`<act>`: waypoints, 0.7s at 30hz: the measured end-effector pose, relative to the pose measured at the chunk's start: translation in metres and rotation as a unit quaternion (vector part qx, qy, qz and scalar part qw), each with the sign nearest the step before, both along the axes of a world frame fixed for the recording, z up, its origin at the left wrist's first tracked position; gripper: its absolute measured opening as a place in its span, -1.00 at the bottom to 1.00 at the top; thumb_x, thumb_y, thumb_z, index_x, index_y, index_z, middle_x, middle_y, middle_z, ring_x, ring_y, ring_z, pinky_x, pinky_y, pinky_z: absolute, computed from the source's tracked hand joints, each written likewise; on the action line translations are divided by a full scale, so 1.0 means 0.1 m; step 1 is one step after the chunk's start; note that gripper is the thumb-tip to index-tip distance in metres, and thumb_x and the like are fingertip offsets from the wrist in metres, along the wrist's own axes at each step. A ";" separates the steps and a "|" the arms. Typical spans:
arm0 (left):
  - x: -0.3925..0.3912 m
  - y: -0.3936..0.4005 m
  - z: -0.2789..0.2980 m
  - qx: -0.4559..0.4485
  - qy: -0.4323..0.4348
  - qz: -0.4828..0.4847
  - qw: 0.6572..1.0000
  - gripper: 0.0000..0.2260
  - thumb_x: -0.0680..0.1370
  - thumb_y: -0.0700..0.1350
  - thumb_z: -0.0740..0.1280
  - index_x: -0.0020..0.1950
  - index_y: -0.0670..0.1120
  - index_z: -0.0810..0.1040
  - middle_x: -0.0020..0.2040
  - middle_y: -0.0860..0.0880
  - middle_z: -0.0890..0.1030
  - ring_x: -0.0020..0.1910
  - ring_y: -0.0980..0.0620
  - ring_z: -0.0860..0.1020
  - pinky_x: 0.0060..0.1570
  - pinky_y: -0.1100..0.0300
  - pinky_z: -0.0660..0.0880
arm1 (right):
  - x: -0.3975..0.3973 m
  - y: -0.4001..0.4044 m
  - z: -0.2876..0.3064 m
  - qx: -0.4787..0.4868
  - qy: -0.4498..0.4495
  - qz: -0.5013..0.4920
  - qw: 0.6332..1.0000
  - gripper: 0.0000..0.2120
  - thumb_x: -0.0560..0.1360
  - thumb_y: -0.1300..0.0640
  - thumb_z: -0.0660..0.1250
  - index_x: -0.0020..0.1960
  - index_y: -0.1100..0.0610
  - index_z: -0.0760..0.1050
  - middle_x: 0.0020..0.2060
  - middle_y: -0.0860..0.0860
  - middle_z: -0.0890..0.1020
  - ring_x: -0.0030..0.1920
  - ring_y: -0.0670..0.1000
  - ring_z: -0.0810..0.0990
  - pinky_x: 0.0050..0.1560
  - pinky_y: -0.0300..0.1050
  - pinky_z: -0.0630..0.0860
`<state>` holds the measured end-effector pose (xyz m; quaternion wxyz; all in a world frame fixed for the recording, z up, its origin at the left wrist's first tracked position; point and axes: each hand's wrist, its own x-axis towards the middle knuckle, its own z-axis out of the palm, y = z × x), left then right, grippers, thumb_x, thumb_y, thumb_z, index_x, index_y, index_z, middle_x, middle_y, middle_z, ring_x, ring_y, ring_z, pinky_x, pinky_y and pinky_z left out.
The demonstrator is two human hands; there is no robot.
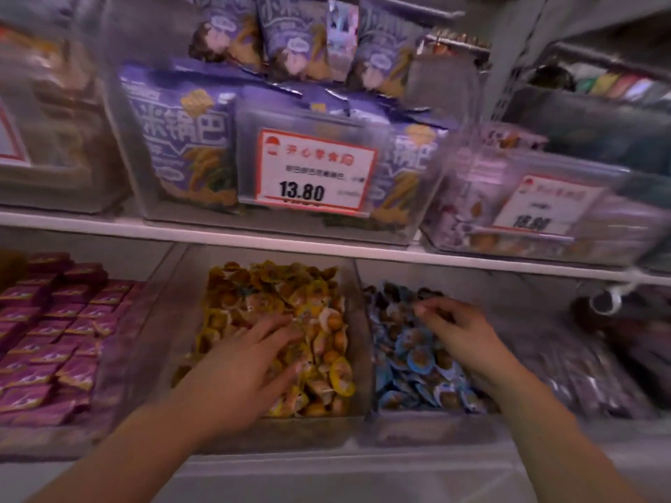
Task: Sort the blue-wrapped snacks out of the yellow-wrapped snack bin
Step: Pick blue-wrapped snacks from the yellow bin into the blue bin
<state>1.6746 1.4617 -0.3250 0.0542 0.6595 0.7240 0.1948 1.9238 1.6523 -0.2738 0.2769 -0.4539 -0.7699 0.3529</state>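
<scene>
I see two clear bins on the lower shelf: yellow-wrapped snack bin (357, 343), and blue-wrapped snacks (417, 361) heaped in the one right of it. Left hand (247, 357) lies flat, fingers spread, on the yellow pile. Right hand (457, 332) over blue, fingers curled; grip unclear.

Shelf (254, 238): white, carrying clear bins.
Price tag (314, 172): red-edged, marked 13.80.
Light: dim, purplish.

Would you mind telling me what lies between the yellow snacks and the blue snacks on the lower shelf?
In the head view, only the clear walls of the two adjoining bins separate the yellow snacks from the blue snacks.
</scene>
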 end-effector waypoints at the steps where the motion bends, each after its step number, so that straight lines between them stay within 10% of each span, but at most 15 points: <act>1: -0.01 0.04 -0.02 -0.007 -0.012 0.006 1.000 -0.54 0.59 0.30 0.11 0.46 0.22 0.33 0.50 0.15 0.27 0.40 0.10 0.39 0.36 0.12 0.37 | 0.07 0.07 -0.06 -0.011 -0.005 -0.009 1.000 -0.87 0.58 0.20 0.33 0.05 0.20 0.64 -0.01 0.11 0.67 0.05 0.03 0.61 -0.04 -0.30 0.44; 9: 0.08 0.17 0.01 -0.078 -0.009 0.028 0.997 -0.45 0.59 0.30 0.10 0.56 0.26 0.09 0.50 0.14 0.30 0.39 0.05 0.41 0.35 0.13 0.35 | 0.04 -0.08 0.03 0.104 0.109 -0.030 0.988 -0.66 0.54 0.32 0.21 -0.10 -0.07 0.62 -0.27 -0.04 0.69 -0.27 0.03 0.61 -0.28 -0.10 0.54; 12: 0.06 0.10 0.11 -0.078 0.008 0.027 0.997 -0.47 0.57 0.33 0.06 0.53 0.25 0.20 0.42 0.16 0.41 0.33 0.07 0.46 0.30 0.16 0.39 | -0.41 -0.41 0.15 0.156 0.070 0.112 0.979 -0.72 0.54 0.19 0.19 0.03 -0.05 0.63 -0.33 -0.33 0.60 -0.42 -0.20 0.53 -0.45 -0.44 0.30; 21: -0.12 -0.30 -0.02 -0.074 -0.008 0.143 0.987 -0.58 0.55 0.22 0.15 0.39 0.13 0.31 0.35 0.05 0.34 0.32 -0.06 0.37 0.33 0.08 0.31 | -2.30 -0.43 -0.03 0.185 -0.296 0.331 0.877 -0.54 0.56 -0.11 0.21 0.41 0.01 0.42 0.42 0.12 0.42 0.41 0.14 0.37 0.32 -0.04 0.32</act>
